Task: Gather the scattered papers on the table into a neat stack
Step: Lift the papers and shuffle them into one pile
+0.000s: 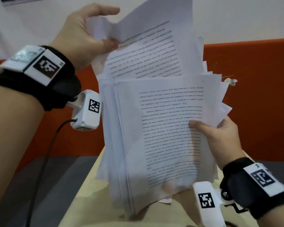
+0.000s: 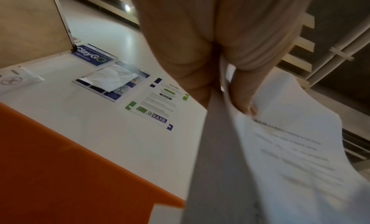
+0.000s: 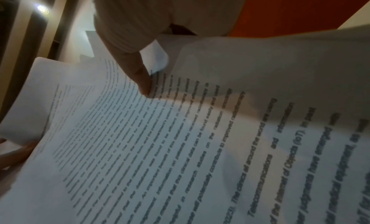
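A thick, uneven bundle of printed white papers (image 1: 162,136) is held upright above the beige table (image 1: 95,203), its bottom edge close to the tabletop. My right hand (image 1: 220,138) grips the bundle's right side, thumb pressed on the front page (image 3: 180,148). My left hand (image 1: 82,33) is raised at the upper left and pinches the top of a few printed sheets (image 1: 147,46) that stick up out of the bundle. In the left wrist view those sheets (image 2: 280,156) hang from the pinching fingers (image 2: 243,99). The sheets' edges fan out unevenly at the right.
An orange partition (image 1: 252,95) runs behind the table, with a white wall (image 1: 236,17) above it. Posters (image 2: 154,104) are stuck on that wall at the left. Grey floor (image 1: 39,185) lies left of the table's edge. A cable (image 1: 44,158) hangs from my left wrist.
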Motion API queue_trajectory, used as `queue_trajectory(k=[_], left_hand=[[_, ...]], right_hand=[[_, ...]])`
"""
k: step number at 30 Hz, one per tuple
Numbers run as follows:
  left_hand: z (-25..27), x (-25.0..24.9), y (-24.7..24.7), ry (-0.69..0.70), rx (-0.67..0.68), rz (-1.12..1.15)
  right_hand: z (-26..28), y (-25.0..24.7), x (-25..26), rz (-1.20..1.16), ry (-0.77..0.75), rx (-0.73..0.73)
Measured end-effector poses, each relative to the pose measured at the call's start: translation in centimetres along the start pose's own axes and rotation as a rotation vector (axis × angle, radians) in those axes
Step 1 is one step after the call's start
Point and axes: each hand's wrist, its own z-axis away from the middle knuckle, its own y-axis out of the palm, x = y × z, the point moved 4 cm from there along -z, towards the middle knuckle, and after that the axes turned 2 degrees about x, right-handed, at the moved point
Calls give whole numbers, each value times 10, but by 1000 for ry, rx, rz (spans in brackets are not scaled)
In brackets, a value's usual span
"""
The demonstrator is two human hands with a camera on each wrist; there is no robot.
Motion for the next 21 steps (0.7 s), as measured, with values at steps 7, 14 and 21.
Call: queue_trajectory(k=[7, 14, 21], left_hand=[[6, -16, 24, 0, 198, 77], [63, 31, 40, -435, 107, 400], [116, 69, 95, -750, 248, 449]], right_hand=[[-1, 2, 0, 29, 25, 12], [0, -11, 0, 15, 30, -70], [-8, -3, 15, 76, -40, -41]])
